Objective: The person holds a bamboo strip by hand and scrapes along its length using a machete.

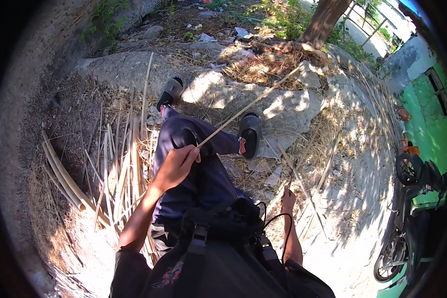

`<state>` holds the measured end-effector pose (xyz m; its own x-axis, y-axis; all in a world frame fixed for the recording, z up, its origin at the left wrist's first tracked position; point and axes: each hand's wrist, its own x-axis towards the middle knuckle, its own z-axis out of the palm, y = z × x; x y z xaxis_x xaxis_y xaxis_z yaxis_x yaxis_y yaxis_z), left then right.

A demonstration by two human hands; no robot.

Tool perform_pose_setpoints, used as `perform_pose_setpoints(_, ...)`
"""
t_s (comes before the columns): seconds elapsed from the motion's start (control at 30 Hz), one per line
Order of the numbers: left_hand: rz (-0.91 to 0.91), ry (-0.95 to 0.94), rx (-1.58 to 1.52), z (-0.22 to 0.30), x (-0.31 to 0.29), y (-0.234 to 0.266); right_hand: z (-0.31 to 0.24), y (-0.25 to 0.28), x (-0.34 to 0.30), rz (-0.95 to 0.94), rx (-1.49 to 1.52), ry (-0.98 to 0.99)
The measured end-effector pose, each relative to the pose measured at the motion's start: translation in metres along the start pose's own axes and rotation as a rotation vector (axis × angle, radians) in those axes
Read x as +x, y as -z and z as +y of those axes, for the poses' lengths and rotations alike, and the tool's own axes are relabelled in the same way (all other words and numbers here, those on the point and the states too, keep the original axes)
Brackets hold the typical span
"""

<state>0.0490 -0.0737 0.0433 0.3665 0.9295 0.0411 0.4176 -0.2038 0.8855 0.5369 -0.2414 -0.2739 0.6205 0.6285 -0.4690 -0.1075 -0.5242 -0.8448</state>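
My left hand (pixel 178 167) is closed around the near end of a long, thin bamboo strip (pixel 248 108). From my fist the strip slants up and right over my legs, its far end near the tree's base. Low on the right, my right hand (pixel 288 199) is closed on a slim dark tool (pixel 291 175) that looks like a knife and points away from me. Dry stalks behind it make its outline hard to read. The strip and the right hand are well apart.
Many split bamboo strips (pixel 129 171) lie in a heap left of my legs, with thicker curved pieces (pixel 69 181) beyond. Loose strips (pixel 328 169) lie on the right. A rock ledge (pixel 203 94) and tree trunk (pixel 325 22) stand ahead; a motorcycle (pixel 397 248) is at far right.
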Motion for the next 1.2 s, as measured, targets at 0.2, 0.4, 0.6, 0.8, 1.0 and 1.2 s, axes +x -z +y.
perform_pose_setpoints(0.2, -0.057, 0.044, -0.115, 0.015, 0.000, -0.013, -0.110, -0.019, 0.012, -0.100, 0.138, 0.383)
perform_pose_setpoints(0.4, -0.106, 0.117, -0.213, 0.027, -0.006, -0.016, -0.260, -0.057, -0.026, -0.266, 0.132, 0.602)
perform_pose_setpoints(0.6, -0.051, -0.013, -0.165, 0.034, -0.006, -0.022, -0.331, -0.086, -0.091, -0.391, 0.025, 0.841)
perform_pose_setpoints(0.8, -0.060, -0.015, -0.228, 0.033, -0.006, -0.025, -0.338, -0.097, -0.115, -0.411, -0.144, 0.983)
perform_pose_setpoints(1.0, -0.148, -0.006, -0.487, 0.034, -0.003, -0.034, -0.339, -0.110, -0.128, -0.490, -0.187, 0.962)
perform_pose_setpoints(1.2, -0.394, 0.292, -0.727, 0.042, -0.004, -0.024, -0.352, -0.121, -0.143, -0.485, -0.165, 0.931)
